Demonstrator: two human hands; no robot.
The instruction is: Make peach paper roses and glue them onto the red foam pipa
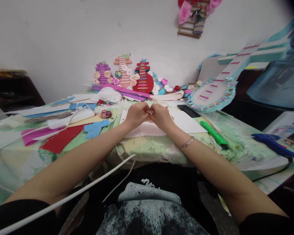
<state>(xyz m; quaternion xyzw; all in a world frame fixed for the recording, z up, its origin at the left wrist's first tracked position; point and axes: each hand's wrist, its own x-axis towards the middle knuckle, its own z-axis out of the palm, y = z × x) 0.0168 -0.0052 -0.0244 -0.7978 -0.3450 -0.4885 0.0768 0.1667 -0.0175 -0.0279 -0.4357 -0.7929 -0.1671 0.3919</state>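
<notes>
My left hand (138, 114) and my right hand (161, 116) meet above the white paper (191, 121) at the near side of the table. Their fingertips are pinched together around a small pale pink piece (150, 112), thin like paper. Most of it is hidden by my fingers, so its exact kind is not clear. Something peach-coloured (149, 119) shows just under the hands, partly covered. To the right of the paper lies a green utility knife (213, 134), and behind it a black phone (188, 111).
Coloured paper scraps (63, 138) and a ball of white string (110, 95) lie to the left. Several decorated paper instruments (143, 81) lean on the wall. A large pale blue one (210, 94) stands right, above a blue glue gun (274, 143). A white cable (88, 186) crosses in front.
</notes>
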